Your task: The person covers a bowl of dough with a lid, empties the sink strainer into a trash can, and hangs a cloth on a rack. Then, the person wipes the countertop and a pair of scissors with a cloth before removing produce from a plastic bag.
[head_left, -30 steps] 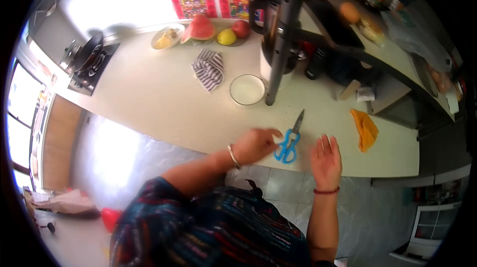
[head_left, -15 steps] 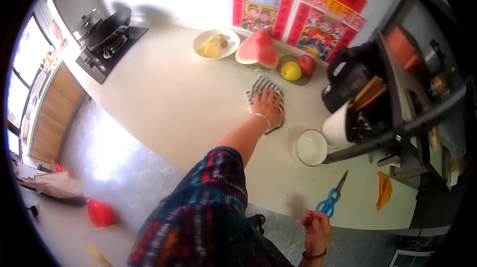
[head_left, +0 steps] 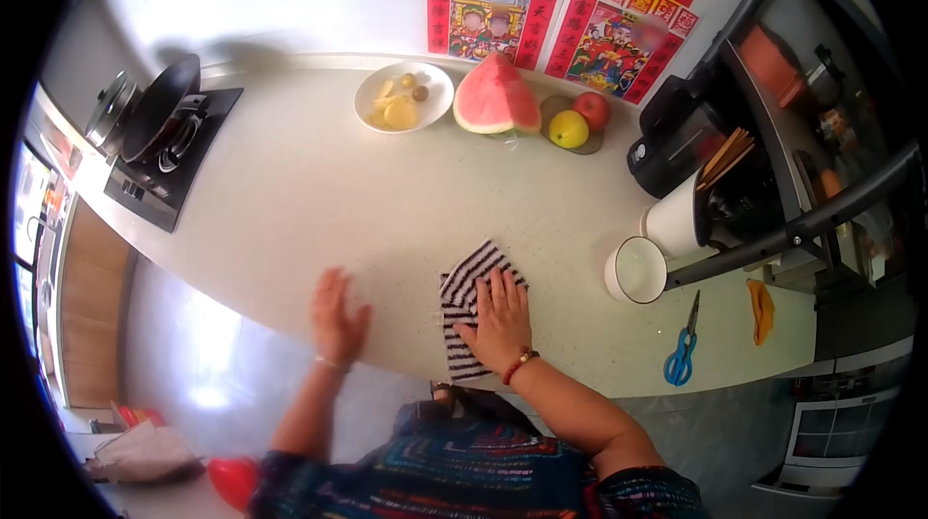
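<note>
A black-and-white striped cloth [head_left: 464, 350] lies near the front edge of the pale countertop [head_left: 290, 200]. My right hand [head_left: 501, 326], with a red bead bracelet, rests flat on its right part, fingers spread. To the left of the cloth, my left hand [head_left: 338, 318] hovers by the counter edge, slightly blurred, fingers apart and holding nothing. Blue-handled scissors [head_left: 681, 357] lie at the right. Behind them stands a white bowl [head_left: 638, 270] with pale contents.
Along the wall are a plate of sliced food [head_left: 387, 118], a watermelon piece [head_left: 497, 99], a yellow-green fruit [head_left: 568, 129] and a red one [head_left: 592, 111]. A stove [head_left: 174, 166] is at left; an orange cloth [head_left: 761, 313] and a rack [head_left: 822, 219] are at right.
The striped cloth has come from near the fruit to the counter's front. My left hand has let go of it and moved left. My right hand has moved from beside the scissors onto the cloth.
</note>
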Demonstrator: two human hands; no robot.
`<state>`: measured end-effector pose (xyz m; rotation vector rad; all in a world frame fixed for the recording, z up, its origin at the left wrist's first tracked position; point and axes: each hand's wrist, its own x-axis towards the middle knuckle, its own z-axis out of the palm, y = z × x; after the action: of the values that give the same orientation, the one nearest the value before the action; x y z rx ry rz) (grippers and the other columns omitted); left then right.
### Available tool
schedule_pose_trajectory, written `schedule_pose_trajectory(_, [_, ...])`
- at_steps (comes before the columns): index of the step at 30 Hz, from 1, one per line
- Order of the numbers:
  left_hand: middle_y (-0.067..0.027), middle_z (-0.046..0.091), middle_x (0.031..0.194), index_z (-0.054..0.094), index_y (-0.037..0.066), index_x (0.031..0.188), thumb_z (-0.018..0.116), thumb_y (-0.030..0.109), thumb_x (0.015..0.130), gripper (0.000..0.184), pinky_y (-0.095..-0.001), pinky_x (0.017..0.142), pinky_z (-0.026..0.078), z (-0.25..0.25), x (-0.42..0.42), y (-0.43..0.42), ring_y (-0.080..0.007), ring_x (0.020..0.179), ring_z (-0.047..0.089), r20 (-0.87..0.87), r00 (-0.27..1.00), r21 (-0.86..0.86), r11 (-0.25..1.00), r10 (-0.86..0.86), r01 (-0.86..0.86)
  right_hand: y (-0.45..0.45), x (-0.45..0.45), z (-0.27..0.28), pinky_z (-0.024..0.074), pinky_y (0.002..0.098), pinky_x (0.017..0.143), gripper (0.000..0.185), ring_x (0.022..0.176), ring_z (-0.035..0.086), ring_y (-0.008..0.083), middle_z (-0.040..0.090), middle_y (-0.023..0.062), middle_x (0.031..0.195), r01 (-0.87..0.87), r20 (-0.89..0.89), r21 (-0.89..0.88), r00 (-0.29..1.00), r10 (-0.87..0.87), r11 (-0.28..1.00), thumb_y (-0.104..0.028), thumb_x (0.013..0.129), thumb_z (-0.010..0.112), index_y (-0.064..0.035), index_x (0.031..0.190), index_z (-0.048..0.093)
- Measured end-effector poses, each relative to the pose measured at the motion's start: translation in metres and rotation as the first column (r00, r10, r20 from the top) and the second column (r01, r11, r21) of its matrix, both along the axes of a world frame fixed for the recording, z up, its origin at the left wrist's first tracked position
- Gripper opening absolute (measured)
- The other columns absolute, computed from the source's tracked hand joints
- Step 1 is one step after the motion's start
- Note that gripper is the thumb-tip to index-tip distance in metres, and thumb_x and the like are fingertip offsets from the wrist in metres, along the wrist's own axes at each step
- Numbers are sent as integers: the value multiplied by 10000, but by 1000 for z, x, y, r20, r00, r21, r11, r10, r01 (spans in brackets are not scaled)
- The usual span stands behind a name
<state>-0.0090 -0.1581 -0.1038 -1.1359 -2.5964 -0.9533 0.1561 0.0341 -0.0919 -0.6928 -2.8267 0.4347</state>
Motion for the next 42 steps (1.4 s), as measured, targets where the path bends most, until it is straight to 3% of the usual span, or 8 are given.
schedule_pose_trajectory(3, [-186, 402, 1277, 462, 13, 1152, 634, 74, 673, 512, -442, 1001, 278, -3, -29, -41, -358, 1219, 326, -78, 982, -143, 973, 170, -180, 22, -10, -11, 217, 444, 1017, 605, 1224, 292, 341, 360, 207, 1286, -19, -54, 49, 998, 21, 999, -323, 751, 609, 14, 1209, 402])
schedule_pose_trajectory(6, [-189, 390, 1283, 462, 22, 1152, 599, 147, 696, 492, -442, 999, 268, -15, -34, -49, -348, 1226, 315, -153, 972, -284, 935, 176, -214, 81, -38, -18, 231, 440, 1010, 592, 1207, 317, 331, 361, 187, 1293, 224, 35, 151, 972, -232, 963, -330, 760, 589, 1, 1213, 400])
schedule_pose_trajectory(13, [-190, 399, 1274, 479, 29, 1143, 577, 219, 702, 490, -441, 1006, 252, -4, -24, -36, -351, 1222, 319, -145, 966, -307, 918, 214, -250, 192, -71, -2, 241, 443, 994, 564, 1205, 317, 309, 361, 165, 1299, 725, 235, 194, 620, -748, 661, -412, 789, 514, -76, 1228, 402])
schedule_pose_trajectory(21, [-173, 393, 1279, 494, 54, 1138, 608, 269, 682, 517, -463, 1008, 232, -1, -26, -35, -342, 1227, 317, -113, 966, -350, 900, 234, -259, 87, -181, -14, 195, 437, 1031, 728, 1244, 292, 289, 354, 169, 1322, 253, 75, 241, 958, -278, 937, -534, 714, 558, -39, 1230, 417])
schedule_pose_trajectory(33, [-158, 338, 1330, 486, 95, 1201, 555, 456, 752, 580, -455, 1039, 147, 5, -33, -44, -312, 1275, 237, 50, 981, -389, 908, 187, -153, -32, -319, -16, 168, 412, 1046, 715, 1285, 234, 245, 305, 126, 1373, -137, 73, 184, 989, 126, 973, -491, 750, 556, -38, 1273, 375])
schedule_pose_trajectory(37, [-158, 376, 1290, 487, 89, 1158, 610, 406, 711, 562, -494, 1034, 142, -4, -40, -58, -310, 1260, 267, 140, 988, -289, 951, -72, 111, -112, -322, -18, 152, 399, 1052, 693, 1283, 236, 254, 301, 123, 1376, -415, 65, 154, 910, 409, 897, -447, 746, 571, -48, 1278, 376])
schedule_pose_trajectory(41, [-143, 405, 1273, 499, 97, 1130, 624, 292, 730, 463, -470, 1015, 229, -1, -80, -114, -304, 1237, 318, 106, 910, 56, 916, -401, 397, -137, -292, -17, 159, 414, 1049, 683, 1276, 245, 279, 309, 145, 1364, -397, 54, 139, 918, 393, 907, -429, 747, 571, -34, 1270, 377])
schedule_pose_trajectory(42, [-147, 418, 1254, 501, 92, 1123, 660, 236, 691, 483, -464, 983, 293, 0, -100, -130, -319, 1193, 372, 59, 942, 74, 943, -330, 325, -136, -291, -21, 166, 422, 1045, 674, 1271, 251, 292, 312, 156, 1359, -280, 59, 156, 960, 274, 947, -418, 752, 567, -26, 1266, 376])
